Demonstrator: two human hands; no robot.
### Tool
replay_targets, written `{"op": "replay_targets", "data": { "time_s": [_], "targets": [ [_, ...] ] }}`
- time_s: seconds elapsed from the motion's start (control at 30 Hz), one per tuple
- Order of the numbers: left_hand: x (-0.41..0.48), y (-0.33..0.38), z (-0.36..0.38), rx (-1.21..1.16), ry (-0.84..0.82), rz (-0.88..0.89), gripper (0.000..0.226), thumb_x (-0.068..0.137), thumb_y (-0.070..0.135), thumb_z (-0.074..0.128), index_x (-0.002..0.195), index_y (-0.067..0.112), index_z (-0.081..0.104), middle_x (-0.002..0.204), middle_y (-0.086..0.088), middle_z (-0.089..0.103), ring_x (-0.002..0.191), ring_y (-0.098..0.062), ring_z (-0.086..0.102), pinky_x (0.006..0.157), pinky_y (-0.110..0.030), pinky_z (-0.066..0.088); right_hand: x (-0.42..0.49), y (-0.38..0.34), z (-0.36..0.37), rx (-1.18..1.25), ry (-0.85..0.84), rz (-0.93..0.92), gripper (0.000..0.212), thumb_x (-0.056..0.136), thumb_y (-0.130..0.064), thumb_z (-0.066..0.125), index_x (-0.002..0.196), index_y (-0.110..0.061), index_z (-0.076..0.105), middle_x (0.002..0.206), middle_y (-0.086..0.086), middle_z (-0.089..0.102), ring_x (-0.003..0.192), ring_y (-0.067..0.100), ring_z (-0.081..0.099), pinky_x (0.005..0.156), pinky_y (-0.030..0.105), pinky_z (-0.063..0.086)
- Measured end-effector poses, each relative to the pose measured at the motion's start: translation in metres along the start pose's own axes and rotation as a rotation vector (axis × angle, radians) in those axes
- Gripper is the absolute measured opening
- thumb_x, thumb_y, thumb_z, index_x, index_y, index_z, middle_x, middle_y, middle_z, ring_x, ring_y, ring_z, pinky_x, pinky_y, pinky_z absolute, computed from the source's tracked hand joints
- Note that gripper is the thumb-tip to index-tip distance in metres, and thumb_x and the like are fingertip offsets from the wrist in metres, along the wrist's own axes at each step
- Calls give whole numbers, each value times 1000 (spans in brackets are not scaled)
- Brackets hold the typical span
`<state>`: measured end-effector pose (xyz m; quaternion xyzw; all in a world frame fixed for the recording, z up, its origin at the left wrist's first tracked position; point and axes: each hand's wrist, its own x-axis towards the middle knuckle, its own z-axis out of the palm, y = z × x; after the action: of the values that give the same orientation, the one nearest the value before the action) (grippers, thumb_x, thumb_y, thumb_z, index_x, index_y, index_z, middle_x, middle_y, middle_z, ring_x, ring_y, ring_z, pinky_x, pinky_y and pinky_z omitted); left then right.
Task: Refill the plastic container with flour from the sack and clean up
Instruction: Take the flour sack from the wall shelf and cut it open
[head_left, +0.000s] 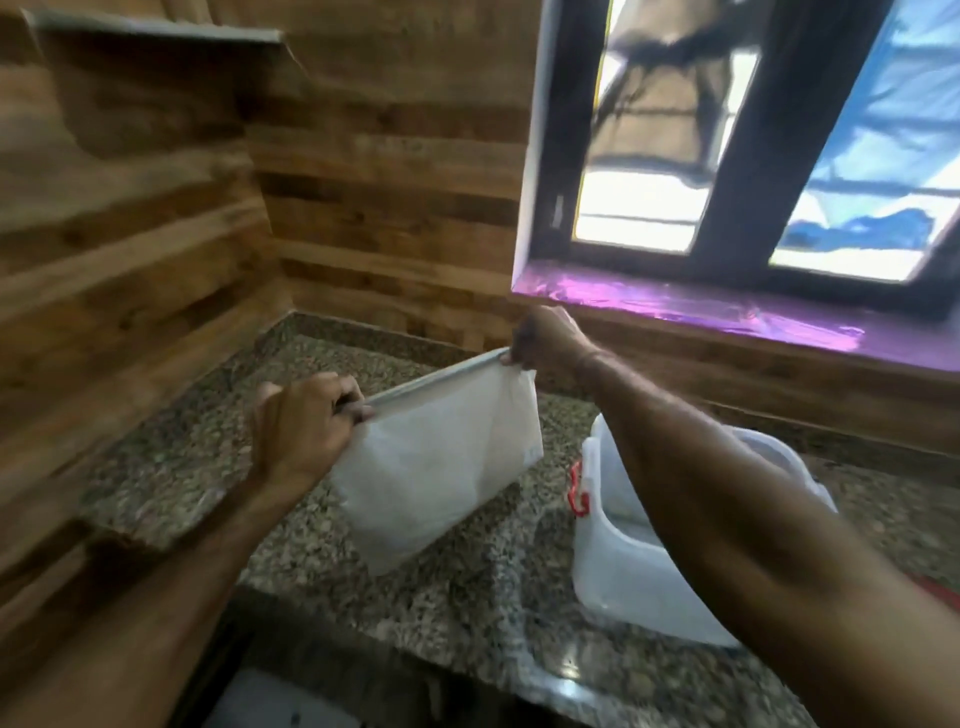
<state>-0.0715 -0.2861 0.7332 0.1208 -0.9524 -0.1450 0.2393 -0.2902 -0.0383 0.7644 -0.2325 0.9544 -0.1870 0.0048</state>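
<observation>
Head view: container (623, 577) sits lower right on the counter (441, 623). At centre, left hand (306, 426) and right hand (545, 340) each pinch the sack (436, 467) by its top edge, held above the counter; a slipped corner could scatter leftover flour.

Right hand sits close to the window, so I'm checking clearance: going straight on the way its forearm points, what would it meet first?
Probably the wood-panelled wall left of the window sill; the right hand, pinching the sack, seems to have free space until then, though depth is unclear.
</observation>
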Motion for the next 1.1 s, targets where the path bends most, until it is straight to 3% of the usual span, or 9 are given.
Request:
{"op": "replay_targets", "data": {
  "time_s": [0.07, 0.2, 0.4, 0.53, 0.67, 0.8, 0.93, 1.03, 1.1],
  "targets": [
    [-25, -4, 24, -14, -32, -93, 21, 87, 33, 78, 71, 26, 66, 79, 8, 71, 85, -23, 70, 88, -43, 40, -10, 8, 22, 13, -20, 9, 19, 73, -27, 92, 70, -15, 77, 62, -4, 68, 58, 10, 64, 63, 24, 51],
    [-62, 3, 59, -38, -128, -176, 23, 85, 37, 79, 71, 23, 68, 76, 9, 73, 80, -19, 70, 90, -41, 40, -27, 29, 67, -23, -66, 40, 19, 71, -28, 91, 83, -16, 82, 78, 0, 71, 75, 16, 63, 68, 23, 41],
    [-68, -2, 66, -32, -190, -152, 30, 84, 52, 78, 76, 26, 65, 71, 12, 68, 73, -14, 64, 85, -37, 44, -44, 43, 88, -21, -43, 70, 8, 80, -14, 77, 80, -21, 80, 82, 3, 75, 88, 27, 71, 70, 24, 39],
    [-59, -26, 40, -39, -357, -140, 35, 81, 57, 80, 73, 25, 68, 66, 14, 65, 66, -9, 62, 64, -26, 42, -63, 6, 94, -2, -112, -92, 11, 85, -20, 78, 92, -28, 77, 100, -3, 77, 93, 21, 72, 81, 35, 59],
    [-37, -35, 16, -172, -439, -124, 26, 80, 41, 86, 67, 24, 71, 62, 14, 67, 61, -5, 64, 60, -24, 44, -97, -61, 126, 116, -175, -348, 31, 87, -33, 81, 117, -24, 75, 117, -5, 76, 94, 3, 65, 86, 21, 54],
    [-20, -35, 11, -413, -452, -111, 17, 87, 24, 83, 72, 20, 74, 66, 8, 74, 64, -11, 73, 66, -30, 59, -115, -105, 162, 319, -146, -379, 33, 83, -48, 82, 108, -27, 78, 106, -9, 76, 82, 1, 63, 72, 24, 55],
    [-17, -42, 15, -674, -453, -75, 10, 94, 22, 75, 89, 13, 75, 76, -2, 77, 72, -15, 73, 70, -32, 58, -117, -124, 179, 492, -68, -258, 25, 86, -47, 79, 69, -32, 69, 66, -20, 64, 59, -1, 55, 55, 26, 40],
    [-30, -65, 19, -838, -355, -176, 18, 101, 33, 66, 102, 17, 72, 87, -3, 78, 79, -16, 73, 71, -29, 58, -117, -124, 184, 689, -93, -165, 37, 93, -36, 75, 61, -21, 66, 56, -5, 59, 53, 4, 47, 53, 27, 37],
    [-49, -81, 30, -743, -323, -213, 11, 97, 32, 70, 98, 22, 72, 88, 6, 78, 82, -9, 73, 77, -35, 62, -118, -123, 182, 829, -132, -121, 34, 94, -30, 77, 67, -10, 68, 65, 8, 65, 59, 8, 56, 57, 24, 44]
  ]
}}
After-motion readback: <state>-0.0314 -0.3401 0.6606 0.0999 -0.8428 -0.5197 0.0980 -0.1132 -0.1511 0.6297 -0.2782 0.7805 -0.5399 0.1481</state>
